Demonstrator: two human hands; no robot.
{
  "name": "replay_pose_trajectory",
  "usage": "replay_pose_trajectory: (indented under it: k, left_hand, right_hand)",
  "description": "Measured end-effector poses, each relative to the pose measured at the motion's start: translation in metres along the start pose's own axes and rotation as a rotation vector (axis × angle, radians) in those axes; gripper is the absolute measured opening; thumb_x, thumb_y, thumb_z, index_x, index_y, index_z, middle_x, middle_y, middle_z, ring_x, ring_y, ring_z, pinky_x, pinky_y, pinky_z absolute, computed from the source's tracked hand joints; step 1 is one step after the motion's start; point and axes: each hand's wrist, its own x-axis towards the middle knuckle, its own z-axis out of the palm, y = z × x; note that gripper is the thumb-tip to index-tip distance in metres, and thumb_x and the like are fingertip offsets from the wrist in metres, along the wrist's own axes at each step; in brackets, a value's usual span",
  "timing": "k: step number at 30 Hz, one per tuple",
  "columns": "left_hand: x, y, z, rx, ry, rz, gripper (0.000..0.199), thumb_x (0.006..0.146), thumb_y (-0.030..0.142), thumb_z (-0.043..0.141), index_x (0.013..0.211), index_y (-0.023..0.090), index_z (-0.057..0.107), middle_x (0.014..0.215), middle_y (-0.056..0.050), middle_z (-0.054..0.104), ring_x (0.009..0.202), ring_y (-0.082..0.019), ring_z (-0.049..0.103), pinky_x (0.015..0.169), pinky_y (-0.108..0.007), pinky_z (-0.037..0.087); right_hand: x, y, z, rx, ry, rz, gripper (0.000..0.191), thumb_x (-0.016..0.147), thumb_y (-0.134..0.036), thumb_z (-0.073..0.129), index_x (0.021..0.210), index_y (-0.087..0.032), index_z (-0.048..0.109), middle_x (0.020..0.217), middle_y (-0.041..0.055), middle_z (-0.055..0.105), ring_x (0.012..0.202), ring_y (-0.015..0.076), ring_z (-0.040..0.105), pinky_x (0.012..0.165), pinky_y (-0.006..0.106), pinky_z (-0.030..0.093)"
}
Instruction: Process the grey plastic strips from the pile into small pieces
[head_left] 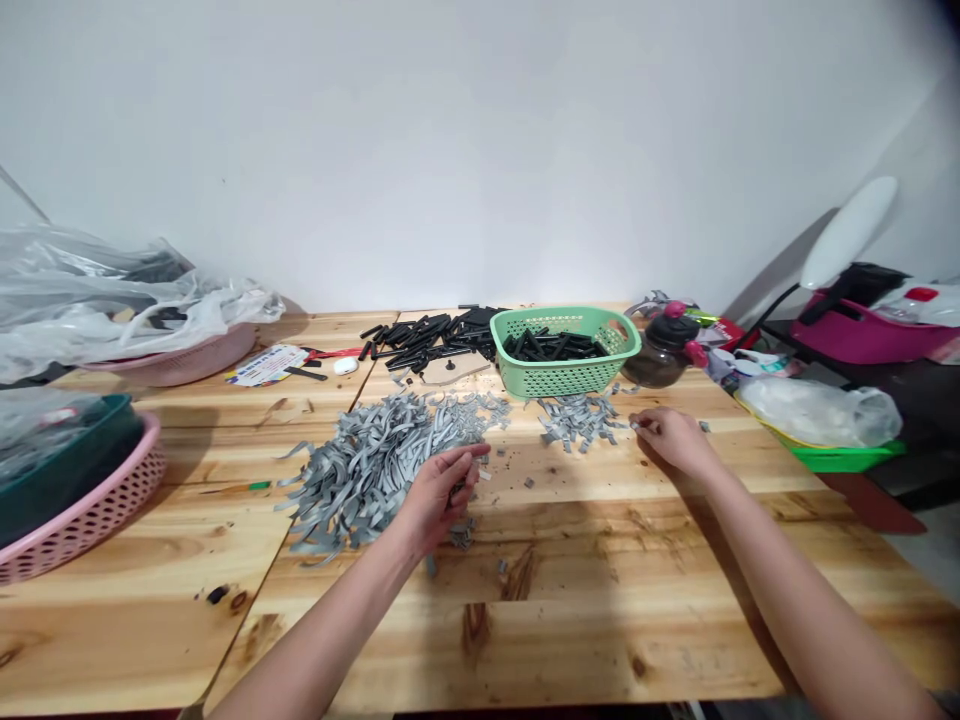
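reaching over the pine tabletop, the left hand sits at the edge of a big heap of curved gray plastic strips, fingers loosely curled, can't tell if they hold anything! the right hand pinches a small gray piece in closed fingertips, just beside a pile of short gray pieces, below a green basket of black tubes.

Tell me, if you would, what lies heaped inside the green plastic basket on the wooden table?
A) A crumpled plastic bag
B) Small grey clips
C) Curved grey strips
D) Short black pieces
D: the short black pieces lie in a loose heap inside the green plastic basket, visible above its perforated wall.
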Motion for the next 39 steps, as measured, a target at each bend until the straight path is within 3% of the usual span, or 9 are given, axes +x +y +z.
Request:
replay_pose_trajectory:
  k: [4,8,16,20,26,30,32,35,39]
  left_hand:
    - [0.001,-0.001,-0.003,0.038,-0.024,-0.046,0.040,0.080,0.039,0.070,0.110,0.012,0.066,0.059,0.006,0.039,0.042,-0.001,0.023,0.037,-0.015,0.009]
    - [0.002,-0.003,-0.003,0.059,-0.021,-0.073,0.041,0.080,0.042,0.070,0.107,0.012,0.066,0.053,0.009,0.032,0.041,-0.002,0.020,0.037,-0.015,0.009]
    - [-0.002,-0.003,0.003,0.093,-0.024,-0.059,0.043,0.079,0.046,0.069,0.105,0.012,0.066,0.052,0.008,0.037,0.039,-0.002,0.017,0.037,-0.016,0.008]
    - [-0.005,0.000,0.013,0.150,-0.022,-0.060,0.041,0.077,0.046,0.071,0.097,0.010,0.069,0.057,0.005,0.044,0.039,-0.001,0.019,0.038,-0.017,0.007]
    - [-0.001,0.003,0.040,0.231,0.018,0.008,0.041,0.075,0.047,0.071,0.090,0.008,0.072,0.065,-0.001,0.058,0.036,0.001,0.022,0.037,-0.022,0.007]
    - [-0.002,0.003,0.052,0.159,-0.018,0.045,0.041,0.076,0.048,0.070,0.084,0.008,0.070,0.067,-0.003,0.061,0.037,0.000,0.021,0.038,-0.023,0.006]
    - [-0.005,0.003,0.053,0.126,-0.048,0.052,0.040,0.076,0.048,0.070,0.075,0.008,0.068,0.051,0.004,0.048,0.037,0.000,0.018,0.039,-0.023,0.006]
    - [-0.008,0.002,0.050,0.121,-0.046,0.078,0.036,0.072,0.045,0.075,0.072,0.010,0.067,0.042,0.009,0.032,0.037,-0.002,0.017,0.040,-0.023,0.007]
    - [-0.007,0.002,0.043,0.095,-0.005,0.091,0.035,0.068,0.044,0.078,0.073,0.012,0.066,0.045,0.008,0.038,0.038,-0.002,0.019,0.040,-0.023,0.008]
  right_hand:
    - [-0.006,0.001,-0.008,-0.005,-0.030,0.040,0.019,0.080,-0.026,0.056,0.081,-0.016,0.072,0.073,0.0080,0.070,0.070,0.0207,0.065,0.064,0.025,0.040]
    - [-0.010,-0.006,-0.012,-0.050,0.080,0.148,0.030,0.083,-0.029,0.052,0.096,-0.010,0.072,0.091,0.0204,0.069,0.081,0.0295,0.065,0.068,0.031,0.039]
    - [0.002,-0.038,0.009,0.207,0.041,0.014,0.017,0.078,-0.025,0.058,0.075,-0.015,0.071,0.083,0.0104,0.070,0.079,0.0222,0.063,0.072,0.028,0.042]
    - [-0.006,-0.049,0.006,0.440,0.033,-0.008,0.027,0.084,-0.037,0.055,0.075,-0.015,0.068,0.076,0.0090,0.070,0.071,0.0203,0.065,0.066,0.029,0.049]
    - [-0.029,-0.110,-0.001,1.274,-0.172,-0.142,0.028,0.070,-0.039,0.080,0.083,-0.017,0.068,0.098,0.0084,0.068,0.090,0.0195,0.067,0.081,0.032,0.056]
    - [-0.040,-0.144,0.001,1.167,-0.137,-0.393,0.014,0.074,-0.031,0.078,0.076,-0.019,0.071,0.098,0.0071,0.059,0.095,0.0180,0.061,0.075,0.025,0.053]
    - [-0.044,-0.153,0.002,1.120,-0.137,-0.461,0.011,0.077,-0.031,0.074,0.077,-0.020,0.072,0.095,0.0067,0.056,0.089,0.0168,0.060,0.068,0.024,0.052]
    - [-0.048,-0.163,0.001,1.130,-0.155,-0.520,0.009,0.080,-0.030,0.071,0.079,-0.021,0.071,0.089,0.0059,0.060,0.082,0.0162,0.060,0.067,0.025,0.051]
    - [-0.051,-0.173,-0.001,1.156,-0.282,-0.457,0.016,0.079,-0.034,0.073,0.084,-0.019,0.072,0.082,0.0059,0.068,0.072,0.0154,0.062,0.065,0.026,0.052]
